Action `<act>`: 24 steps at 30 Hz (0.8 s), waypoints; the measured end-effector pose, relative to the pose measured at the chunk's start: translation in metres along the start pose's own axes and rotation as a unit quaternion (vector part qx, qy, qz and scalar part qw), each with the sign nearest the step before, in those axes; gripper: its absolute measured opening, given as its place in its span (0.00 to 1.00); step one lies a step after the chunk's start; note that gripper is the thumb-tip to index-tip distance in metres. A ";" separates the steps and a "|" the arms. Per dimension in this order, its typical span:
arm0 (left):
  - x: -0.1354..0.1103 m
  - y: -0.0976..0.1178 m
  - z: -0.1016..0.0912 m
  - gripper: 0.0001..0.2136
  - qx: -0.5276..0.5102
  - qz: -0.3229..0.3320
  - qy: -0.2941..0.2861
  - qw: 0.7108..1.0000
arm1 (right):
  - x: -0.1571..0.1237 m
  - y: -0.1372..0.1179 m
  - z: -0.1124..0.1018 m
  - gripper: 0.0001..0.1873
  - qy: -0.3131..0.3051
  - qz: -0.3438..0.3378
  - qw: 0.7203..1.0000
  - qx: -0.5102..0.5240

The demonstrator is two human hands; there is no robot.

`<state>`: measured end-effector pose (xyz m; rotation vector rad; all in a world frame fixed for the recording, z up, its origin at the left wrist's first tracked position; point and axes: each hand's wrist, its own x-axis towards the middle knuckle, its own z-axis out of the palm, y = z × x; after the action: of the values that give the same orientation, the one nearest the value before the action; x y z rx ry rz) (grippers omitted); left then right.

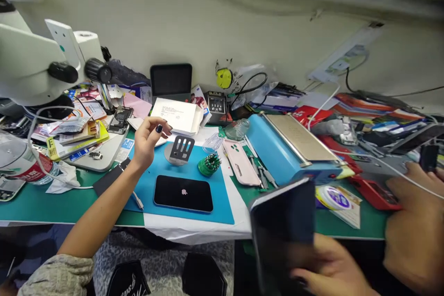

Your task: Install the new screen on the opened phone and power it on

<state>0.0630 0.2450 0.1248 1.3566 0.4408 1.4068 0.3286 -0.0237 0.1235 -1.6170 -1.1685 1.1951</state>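
My left hand (148, 141) is raised over the blue mat (222, 208), fingers loosely bent, with nothing visible in them. It is in front of a white box (178, 115) and left of a dark slotted phone stand (182, 149). Below it on the mat lies a smartphone (183, 193), face up, with a logo lit on its black screen. In the lower right, close to the camera, my right hand (329, 266) grips another smartphone (282, 236), dark, tilted upright and blurred. A green round holder of bits (209, 164) stands beside the stand.
A co-worker's hands (416, 212) are at the right, near a red phone case (376, 194). A blue machine (277, 148) stands right of a pink phone case (241, 162). At left are a microscope (31, 60), a bottle (24, 162) and a white cable (138, 200).
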 end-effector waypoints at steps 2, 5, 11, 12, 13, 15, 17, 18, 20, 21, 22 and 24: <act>-0.001 -0.001 -0.003 0.22 -0.020 -0.022 -0.021 0.999 | 0.028 -0.024 0.038 0.20 -0.184 0.023 0.969 0.160; -0.003 0.003 -0.005 0.26 -0.044 -0.049 -0.076 0.995 | 0.073 -0.056 0.093 0.33 -0.354 0.029 0.876 0.327; -0.011 0.013 -0.002 0.31 -0.064 -0.057 -0.153 0.984 | 0.157 -0.086 0.132 0.40 -0.326 -0.075 0.840 0.429; -0.014 0.013 -0.002 0.30 -0.067 -0.061 -0.161 0.983 | 0.165 -0.085 0.134 0.41 -0.324 -0.072 0.843 0.424; -0.016 0.012 -0.002 0.29 -0.071 -0.072 -0.170 0.980 | 0.171 -0.084 0.135 0.40 -0.320 -0.070 0.845 0.423; -0.019 0.010 -0.001 0.28 -0.081 -0.110 -0.185 0.973 | 0.177 -0.078 0.136 0.38 -0.317 -0.062 0.845 0.427; -0.022 0.008 0.001 0.31 -0.087 -0.149 -0.191 0.966 | 0.176 -0.070 0.135 0.36 -0.320 -0.050 0.839 0.438; -0.022 0.008 0.002 0.32 -0.087 -0.163 -0.192 0.964 | 0.175 -0.066 0.134 0.36 -0.323 -0.043 0.835 0.444; -0.024 0.009 0.005 0.33 -0.081 -0.176 -0.195 0.961 | 0.172 -0.061 0.131 0.35 -0.324 -0.033 0.828 0.457; -0.024 0.009 0.006 0.33 -0.076 -0.181 -0.199 0.960 | 0.170 -0.059 0.130 0.34 -0.324 -0.030 0.825 0.461; -0.025 0.008 0.007 0.33 -0.072 -0.186 -0.205 0.958 | 0.169 -0.058 0.128 0.34 -0.324 -0.028 0.823 0.466; -0.026 0.007 0.010 0.33 -0.065 -0.198 -0.209 0.955 | 0.167 -0.057 0.125 0.33 -0.318 -0.023 0.819 0.477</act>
<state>0.0624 0.2163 0.1212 1.3258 0.3077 0.7805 0.2168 0.1608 0.1075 -0.4195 -0.7125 1.9414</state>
